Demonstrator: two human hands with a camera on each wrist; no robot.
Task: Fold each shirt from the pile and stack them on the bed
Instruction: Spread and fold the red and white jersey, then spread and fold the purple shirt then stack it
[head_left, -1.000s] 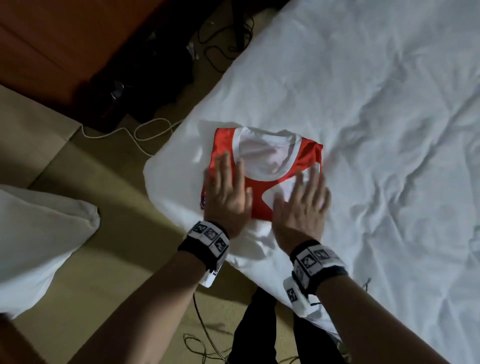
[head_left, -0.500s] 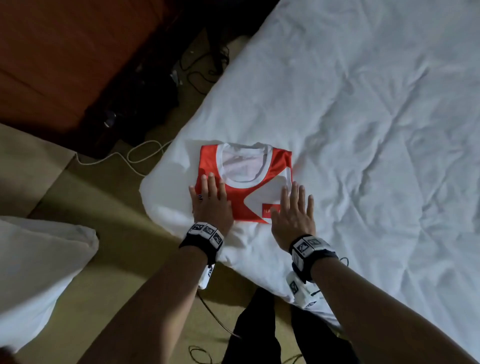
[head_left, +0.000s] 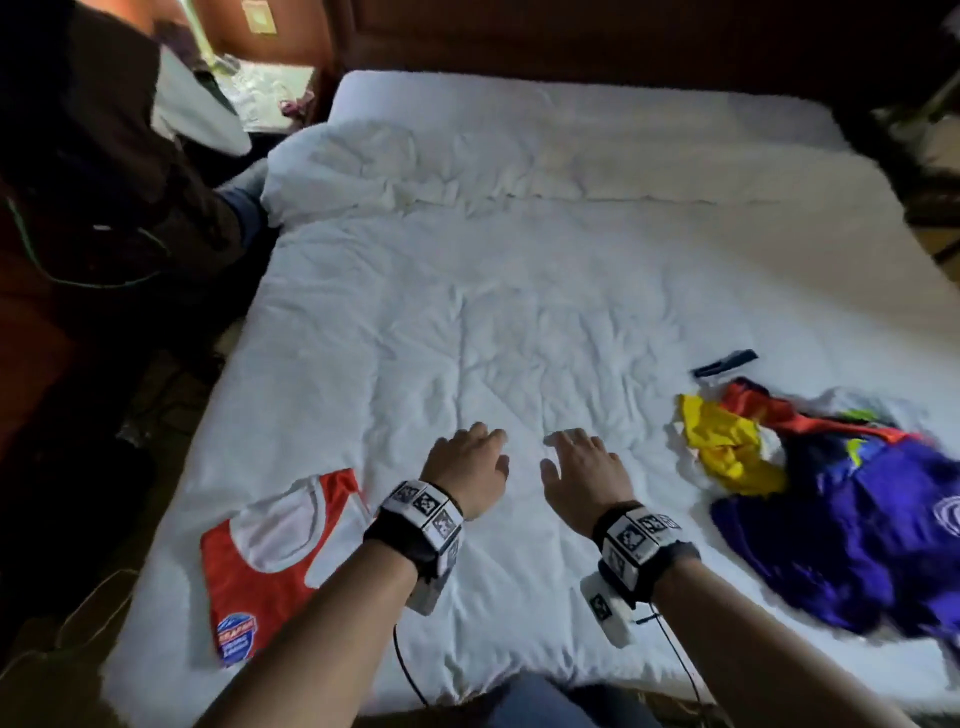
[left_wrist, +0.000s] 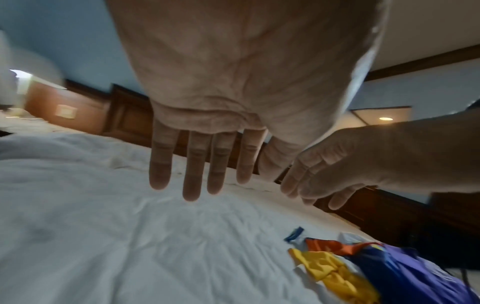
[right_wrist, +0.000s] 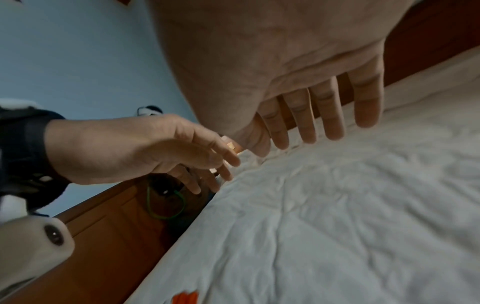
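one folded shirt (head_left: 270, 566), one shirt pile (head_left: 831, 514), two hands (head_left: 470, 467)

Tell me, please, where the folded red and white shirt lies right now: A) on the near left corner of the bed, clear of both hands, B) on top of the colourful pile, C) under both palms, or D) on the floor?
A: the folded red and white shirt lies flat on the bed's near left corner, while the left hand and right hand hover open and empty over bare quilt.
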